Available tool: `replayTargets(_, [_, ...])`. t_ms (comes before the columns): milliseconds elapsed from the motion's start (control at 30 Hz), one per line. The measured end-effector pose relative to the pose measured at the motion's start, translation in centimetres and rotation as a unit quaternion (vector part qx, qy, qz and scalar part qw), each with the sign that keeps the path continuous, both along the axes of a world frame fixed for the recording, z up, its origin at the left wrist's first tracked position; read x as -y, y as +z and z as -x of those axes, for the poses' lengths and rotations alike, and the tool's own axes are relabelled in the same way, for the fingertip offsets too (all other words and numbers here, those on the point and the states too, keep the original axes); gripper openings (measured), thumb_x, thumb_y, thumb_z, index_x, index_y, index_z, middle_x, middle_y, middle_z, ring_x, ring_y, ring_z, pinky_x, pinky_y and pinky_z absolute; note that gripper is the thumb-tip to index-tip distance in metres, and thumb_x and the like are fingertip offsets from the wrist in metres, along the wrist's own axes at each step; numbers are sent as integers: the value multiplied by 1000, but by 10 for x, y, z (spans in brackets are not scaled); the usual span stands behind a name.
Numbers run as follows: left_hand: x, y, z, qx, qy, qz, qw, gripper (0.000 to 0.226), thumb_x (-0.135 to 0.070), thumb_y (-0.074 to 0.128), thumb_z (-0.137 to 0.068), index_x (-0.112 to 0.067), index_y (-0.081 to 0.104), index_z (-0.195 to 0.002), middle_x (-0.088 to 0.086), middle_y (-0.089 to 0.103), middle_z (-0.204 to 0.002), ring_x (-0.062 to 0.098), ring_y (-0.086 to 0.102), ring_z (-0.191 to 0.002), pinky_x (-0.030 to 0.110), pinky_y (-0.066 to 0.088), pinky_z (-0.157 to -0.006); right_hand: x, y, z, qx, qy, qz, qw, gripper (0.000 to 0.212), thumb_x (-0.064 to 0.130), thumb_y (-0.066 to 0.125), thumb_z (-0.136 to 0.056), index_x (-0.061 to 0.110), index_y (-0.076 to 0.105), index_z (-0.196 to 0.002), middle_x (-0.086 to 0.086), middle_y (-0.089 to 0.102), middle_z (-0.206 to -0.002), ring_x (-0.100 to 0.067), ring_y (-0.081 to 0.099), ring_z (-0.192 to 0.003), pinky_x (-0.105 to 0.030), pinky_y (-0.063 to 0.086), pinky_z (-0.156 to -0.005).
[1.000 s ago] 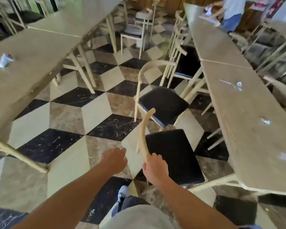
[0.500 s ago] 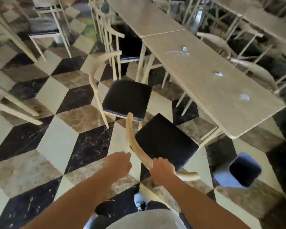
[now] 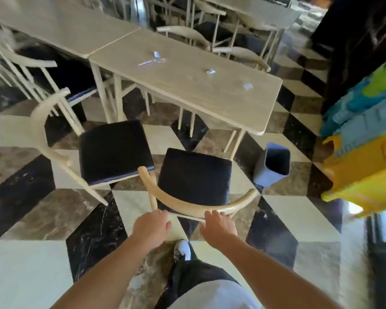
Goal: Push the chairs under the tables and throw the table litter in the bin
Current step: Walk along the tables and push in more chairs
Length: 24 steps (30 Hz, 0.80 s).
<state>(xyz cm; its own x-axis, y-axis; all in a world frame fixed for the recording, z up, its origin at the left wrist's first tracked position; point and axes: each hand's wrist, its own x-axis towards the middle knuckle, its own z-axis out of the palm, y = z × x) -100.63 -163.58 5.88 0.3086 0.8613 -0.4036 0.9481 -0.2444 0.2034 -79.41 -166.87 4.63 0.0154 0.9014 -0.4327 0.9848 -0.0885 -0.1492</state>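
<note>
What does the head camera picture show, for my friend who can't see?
A left hand and a right hand are at the back of a black-seated chair facing a table strewn with litter. A second chair stands to its left, and a bin sits near the table's corner.

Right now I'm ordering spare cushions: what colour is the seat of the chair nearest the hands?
The seat is black, seen best in the head view.
</note>
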Motion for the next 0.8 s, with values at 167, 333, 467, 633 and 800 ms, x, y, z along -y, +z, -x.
replayTargets(167, [-48, -13, -6, -7, -14, -3, 1000, 27, -41, 37, -101, -18, 51, -104, 5, 63, -106, 26, 60, -99, 37, 41, -72, -42, -21, -4, 44, 13, -12, 999, 44, 45, 50, -100, 17, 49, -134, -5, 56, -129, -26, 54, -114, -39, 48, -94])
replayTargets(333, [-91, -36, -7, -37, -64, -35, 997, 40, -48, 46, -97, -17, 49, -122, 6, 55, -119, 29, 54, -109, 40, 45, -84, -81, -47, -8, 74, 123, 53, 988, 57, 63, 45, -95, 20, 54, -130, -6, 56, -125, -28, 51, -112, -42, 40, -95])
replayTargets(467, [-109, -61, 1, -47, -175, -54, 982, 50, -59, 47, -93, -16, 53, -118, 6, 56, -114, 30, 47, -109, 42, 43, -94, -78, -68, -5, 67, 102, 61, 991, 65, 71, 35, -92, 21, 56, -127, -3, 61, -123, -29, 53, -116, -45, 36, -97])
replayTargets(633, [-143, -90, 10, -38, -281, -29, 959, 67, -76, 39, -85, -16, 56, -111, 4, 62, -102, 29, 55, -99, 43, 42, -92, -75, -78, -12, 47, 70, 32, 996, 88, 84, 9, -82, 22, 61, -116, -1, 65, -116, -28, 58, -111, -45, 40, -97])
replayTargets(800, [-160, -107, 15, -16, -336, -22, 942, 83, -84, 14, -76, -18, 58, -100, 2, 65, -93, 28, 59, -89, 43, 42, -87, -65, -83, -28, 72, 67, 13, 995, 71, 79, 23, -88, 22, 64, -101, 0, 69, -97, -27, 62, -93, -46, 41, -91])
